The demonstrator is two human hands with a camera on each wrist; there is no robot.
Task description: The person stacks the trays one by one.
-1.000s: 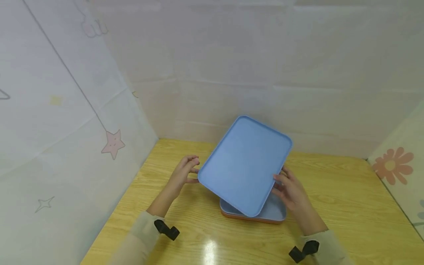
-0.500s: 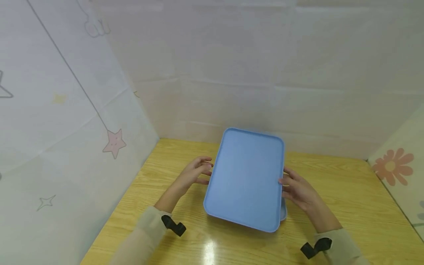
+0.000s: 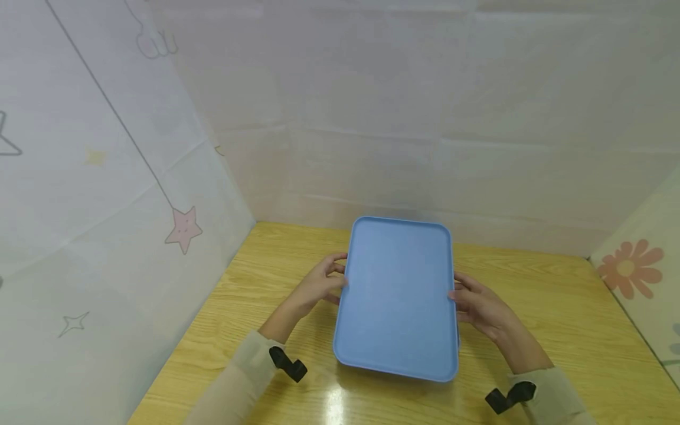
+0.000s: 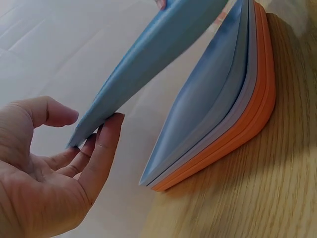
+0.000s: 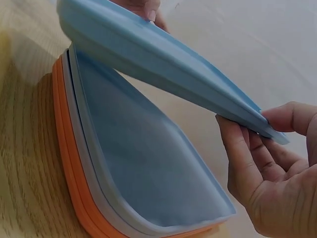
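Note:
A light blue rectangular tray (image 3: 398,295) is held up, tilted, over a stack of trays. My right hand (image 3: 482,308) pinches its right edge, thumb on the rim and fingers beneath, as the right wrist view shows. At the opposite edge is my left hand (image 3: 317,288); its fingers (image 4: 106,148) touch the underside and the thumb lies at the rim. Below, apart from the held tray, the stack has a blue tray (image 5: 143,153) on top, a pale greyish tray (image 4: 251,54) under it and orange trays (image 4: 265,74) at the bottom. From the head, the held tray hides nearly all the stack.
The stack stands on a wood-grain table (image 3: 542,307). A pale sheet wall (image 3: 372,118) rises close behind the tray. Printed sheets with a star (image 3: 183,229) and a flower (image 3: 631,267) border the left and right. Black wrist mounts (image 3: 288,363) sit on both sleeves.
The tray has turned from slanted to nearly straight and come down and nearer, covering the stack. My left hand has moved right onto its edge; my right hand has shifted slightly right.

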